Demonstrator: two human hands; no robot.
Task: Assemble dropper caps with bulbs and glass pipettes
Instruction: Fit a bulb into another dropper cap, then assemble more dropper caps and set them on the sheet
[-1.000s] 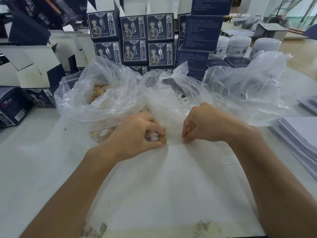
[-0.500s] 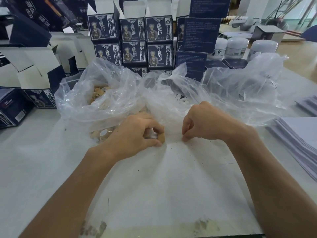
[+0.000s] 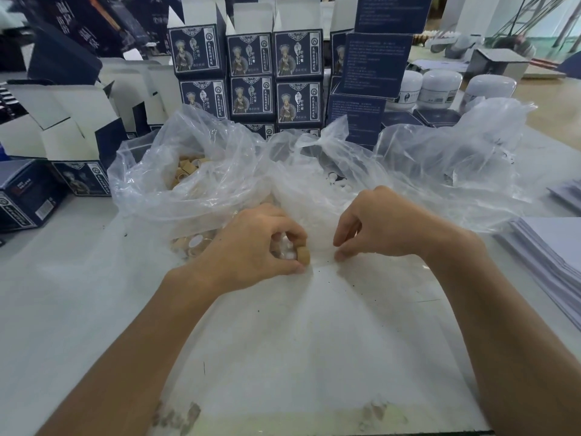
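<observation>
Left hand [image 3: 251,247]: grip closed around a tan, short cylindrical dropper cap [image 3: 303,256] with a white bulb [image 3: 287,247] showing behind it among the curled fingers; cap pinched at the fingertips, just above the bench [image 3: 63,309]. Right hand [image 3: 383,226]: just right of the cap, apart from it, fingers curled, thumb and forefinger tips pressed together low at the clear film; whether they pinch the film or something small cannot be told. Behind the cap, a clear plastic bag [image 3: 188,184] holds more tan caps [image 3: 185,171]; to its right a second clear bag [image 3: 314,184] holds small white parts [image 3: 333,179]. Beyond the bags, stacked dark blue cartons [image 3: 251,77]. Far right of the cap, white jars [image 3: 440,86] and a paper stack [image 3: 553,256].
</observation>
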